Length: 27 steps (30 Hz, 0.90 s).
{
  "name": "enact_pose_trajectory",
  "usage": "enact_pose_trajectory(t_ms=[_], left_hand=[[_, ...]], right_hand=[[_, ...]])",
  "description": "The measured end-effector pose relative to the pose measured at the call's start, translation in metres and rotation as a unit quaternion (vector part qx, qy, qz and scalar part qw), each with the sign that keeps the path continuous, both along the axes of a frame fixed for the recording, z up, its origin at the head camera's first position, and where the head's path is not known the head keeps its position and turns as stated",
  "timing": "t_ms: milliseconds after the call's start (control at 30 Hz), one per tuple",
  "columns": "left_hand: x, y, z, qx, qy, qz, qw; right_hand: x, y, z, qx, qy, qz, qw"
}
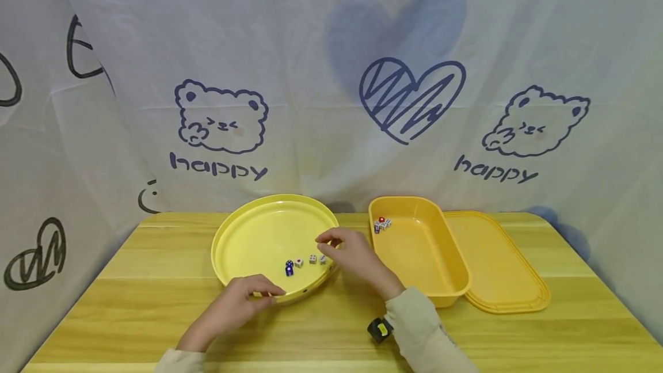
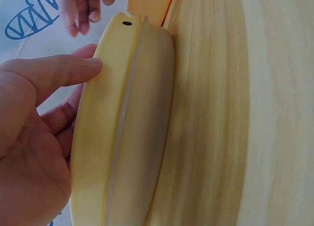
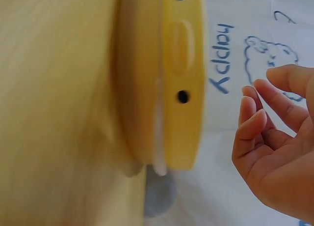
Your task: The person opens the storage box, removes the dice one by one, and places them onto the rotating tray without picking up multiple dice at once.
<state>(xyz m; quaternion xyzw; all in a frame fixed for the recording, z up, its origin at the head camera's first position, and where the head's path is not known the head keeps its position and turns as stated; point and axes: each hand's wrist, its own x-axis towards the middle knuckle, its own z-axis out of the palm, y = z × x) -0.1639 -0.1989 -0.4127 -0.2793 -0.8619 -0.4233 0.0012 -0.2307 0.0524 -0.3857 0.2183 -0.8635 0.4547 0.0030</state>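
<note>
A round yellow tray [image 1: 269, 226] stands on the wooden table, with a few dice near its front right. Two of them are blue dice [image 1: 289, 270], touching each other; beside them lie white dice [image 1: 313, 259]. At the tray's front rim my left hand [image 1: 235, 304] holds on, thumb [image 2: 73, 71] against the outer wall and fingers behind the rim. My right hand [image 1: 357, 255] hovers over the tray's right edge near the white dice, its fingers loosely bent. In the right wrist view its thumb and index fingertips come close together, with nothing visible between them.
Right of the tray stands an orange-yellow rectangular box [image 1: 419, 246], with several red, white and blue dice [image 1: 383, 224] in its far left corner. A matching flat lid [image 1: 497, 263] lies beside it. A printed cloth [image 1: 311, 73] hangs behind the table.
</note>
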Motion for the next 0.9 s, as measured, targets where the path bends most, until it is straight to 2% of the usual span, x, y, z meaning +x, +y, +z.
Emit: enact_pose_trajectory(t_ms=[267, 400, 567, 700, 800, 900], left_hand=[[0.001, -0.002, 0.0, -0.003, 0.006, -0.002, 1.0], [-0.001, 0.002, -0.001, 0.001, 0.0, -0.01, 1.0], [-0.002, 0.004, -0.002, 0.0, 0.01, -0.005, 0.9999], [-0.001, 0.002, -0.002, 0.0, 0.004, -0.003, 1.0], [0.0, 0.0, -0.002, -0.001, -0.002, -0.001, 1.0], [0.0, -0.001, -0.002, 0.0, -0.005, 0.004, 1.0]], right_hand=[[0.014, 0.0, 0.024, -0.043, 0.003, 0.033, 0.999], [0.015, 0.011, 0.045, -0.038, 0.007, 0.025, 0.999], [-0.005, 0.03, 0.076, -0.026, 0.019, 0.001, 0.999], [-0.029, 0.048, 0.093, -0.047, -0.015, -0.014, 0.999], [-0.044, 0.06, 0.098, -0.062, -0.045, -0.028, 0.997], [-0.055, 0.071, 0.094, -0.061, -0.055, -0.04, 0.996]])
